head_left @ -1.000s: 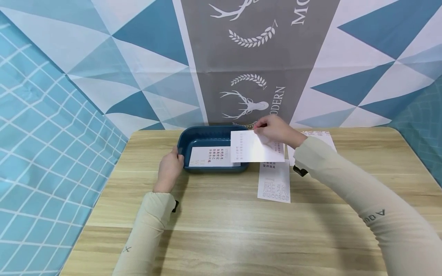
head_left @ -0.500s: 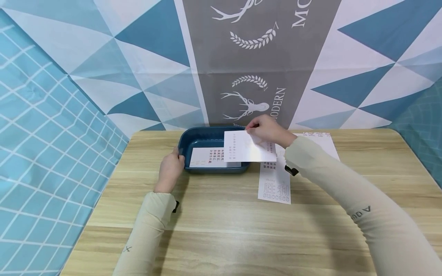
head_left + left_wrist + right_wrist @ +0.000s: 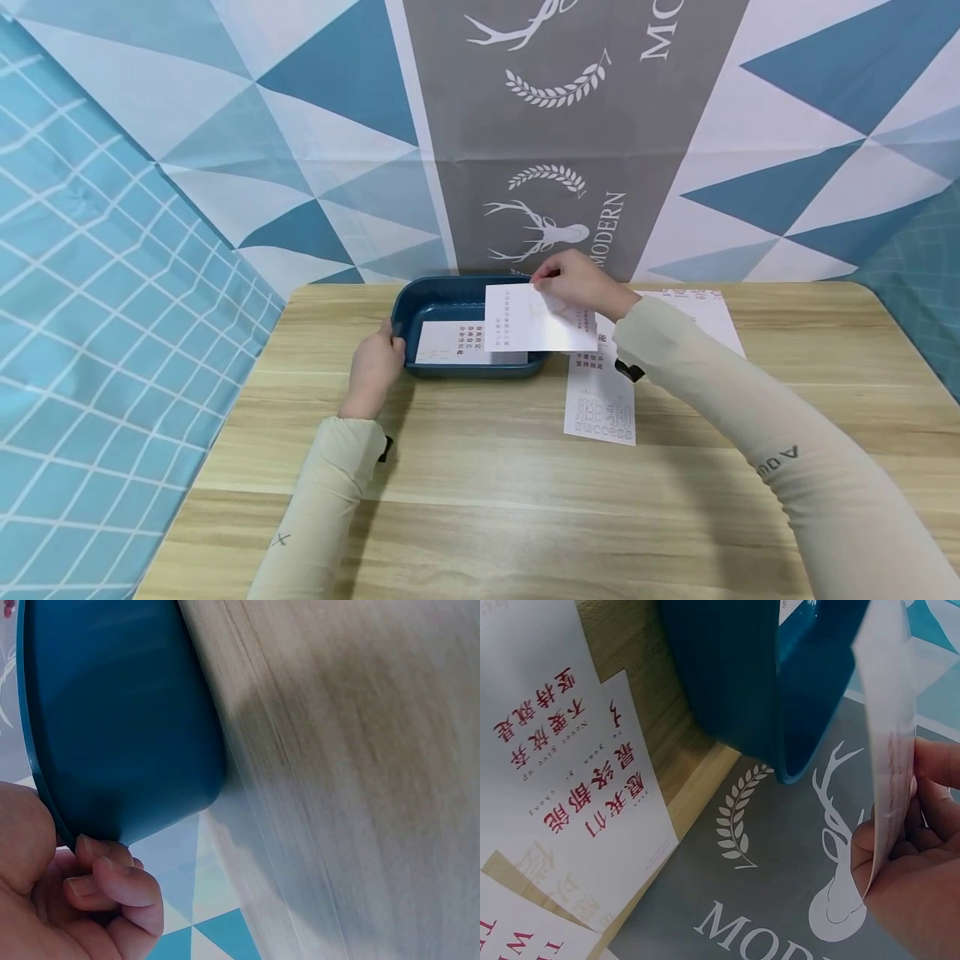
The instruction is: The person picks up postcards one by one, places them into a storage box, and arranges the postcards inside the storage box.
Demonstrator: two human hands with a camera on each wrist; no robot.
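A dark blue plastic basin [image 3: 465,372] stands at the back of the table, and a printed white card [image 3: 450,343] lies inside it. My left hand [image 3: 373,371] grips the basin's left rim, thumb over the edge and fingers curled beneath, as the left wrist view shows. Between thumb and fingers my right hand [image 3: 581,282] pinches another white card [image 3: 525,321] by its far edge. That card is held above the basin's right end, apart from it in the right wrist view [image 3: 889,727].
Right of the basin, a white card with outlined lettering [image 3: 600,408] lies on the wooden table [image 3: 465,500]. Another printed card [image 3: 708,321] lies farther right, partly behind the right forearm. A patterned cloth backdrop [image 3: 525,108] rises directly behind the table.
My right hand has carried the pinched card a little to the left, farther over the basin. It barely moves in the last half second. My left hand keeps its grip on the rim.
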